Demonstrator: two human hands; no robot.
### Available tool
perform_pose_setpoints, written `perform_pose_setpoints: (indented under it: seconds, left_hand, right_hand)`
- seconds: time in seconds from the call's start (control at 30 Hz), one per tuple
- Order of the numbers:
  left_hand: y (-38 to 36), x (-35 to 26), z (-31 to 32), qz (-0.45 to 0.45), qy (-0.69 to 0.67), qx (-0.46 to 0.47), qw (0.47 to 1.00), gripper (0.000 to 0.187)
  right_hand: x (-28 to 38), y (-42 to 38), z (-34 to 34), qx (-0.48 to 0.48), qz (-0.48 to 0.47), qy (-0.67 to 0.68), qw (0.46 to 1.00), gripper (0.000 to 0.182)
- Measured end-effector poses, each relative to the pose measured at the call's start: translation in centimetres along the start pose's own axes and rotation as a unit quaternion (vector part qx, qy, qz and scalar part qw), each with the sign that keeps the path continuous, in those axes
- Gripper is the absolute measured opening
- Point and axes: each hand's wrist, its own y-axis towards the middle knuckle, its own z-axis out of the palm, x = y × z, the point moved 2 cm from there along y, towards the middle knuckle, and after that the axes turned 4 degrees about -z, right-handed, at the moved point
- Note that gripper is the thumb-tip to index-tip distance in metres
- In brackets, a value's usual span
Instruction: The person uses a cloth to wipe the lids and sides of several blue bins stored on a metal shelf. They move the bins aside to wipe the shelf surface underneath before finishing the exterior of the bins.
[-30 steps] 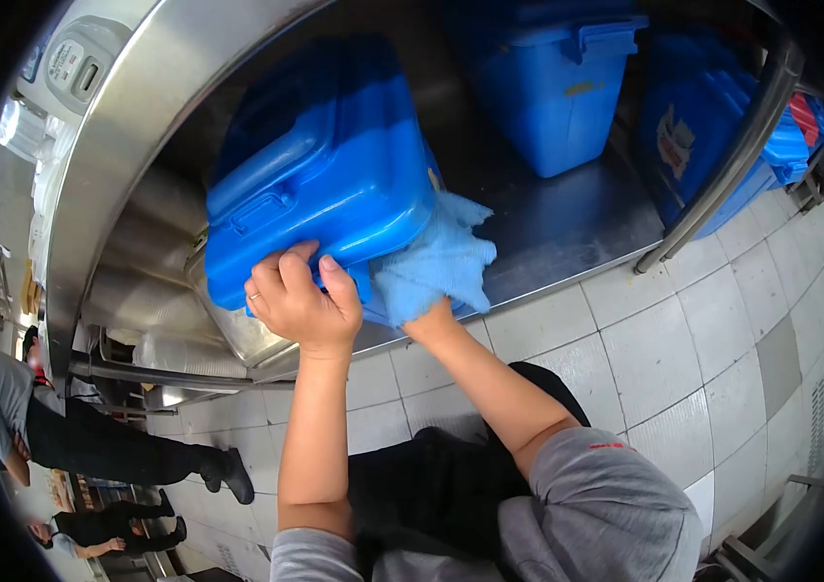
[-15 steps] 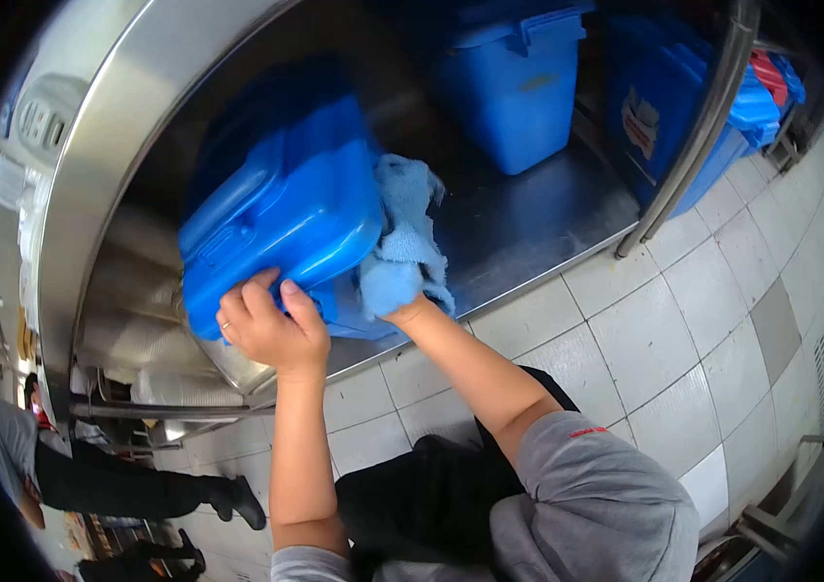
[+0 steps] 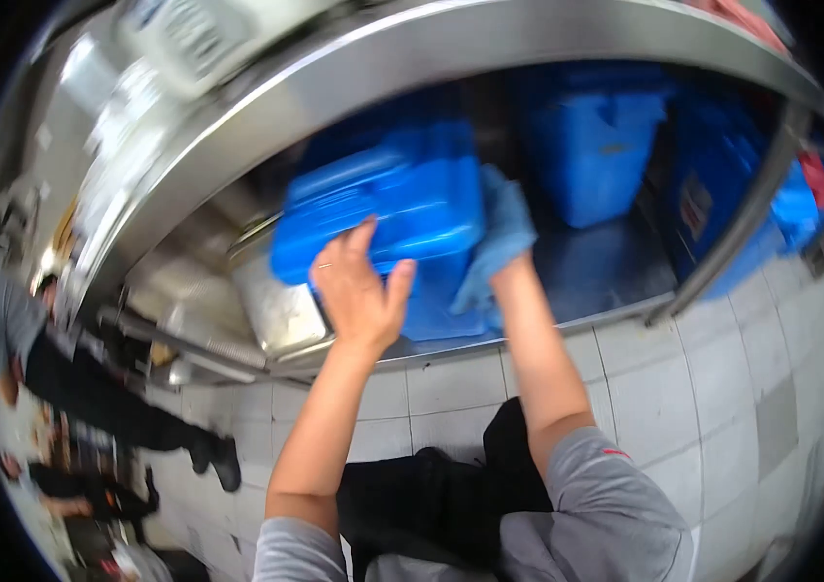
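Observation:
A blue lidded plastic bin (image 3: 383,209) stands on the metal lower shelf (image 3: 596,272) under a steel counter. My left hand (image 3: 358,291) rests at the front edge of its lid, fingers spread and thumb held apart. Along the bin's right side, my right hand (image 3: 512,270) holds a light blue cloth (image 3: 507,228), which drapes over the fingers and hides them. The cloth is pressed between hand and bin wall, slightly blurred.
A second blue bin (image 3: 601,160) stands further back on the shelf, and another (image 3: 712,194) is beyond it near a metal leg (image 3: 746,233). Metal trays (image 3: 286,306) lie to the left. Someone in dark trousers (image 3: 106,388) stands at far left on the tiled floor (image 3: 645,388).
The view has turned, so the bins appear further right and more upright. My left hand's fingers have straightened over the lid edge. My right hand has pushed further along the bin's side with the cloth.

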Motion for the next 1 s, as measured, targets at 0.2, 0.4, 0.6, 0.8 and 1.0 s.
perform_pose_setpoints:
  seconds: [0.2,0.4,0.6,0.8,1.0]
  left_hand:
    - [-5.1,1.8,-1.5,-0.323,-0.196,-0.261,0.888,0.059]
    - [-4.3,2.5,1.3,-0.513,-0.72,-0.105,0.455,0.073]
    - [-4.0,3.8,1.6,-0.511,-0.696,-0.11,0.492,0.068]
    - [-4.7,10.0,-0.1,-0.53,-0.655,-0.028,0.537,0.068]
    - [-2.9,16.3,-1.8,-0.55,-0.625,0.028,0.553,0.059]
  right_hand:
    - [1.0,10.0,-0.3,0.015,0.023,-0.465,0.885,0.027]
    - [-0.1,8.0,-0.8,-0.029,0.058,-0.234,0.97,0.02]
    - [0.3,4.7,0.4,-0.028,0.058,-0.316,0.947,0.014]
    - [-3.0,-4.5,2.8,0.012,-0.056,-0.234,0.97,0.014]
    - [-11.0,-11.8,-0.6,-0.014,0.1,-0.004,0.995,0.055]
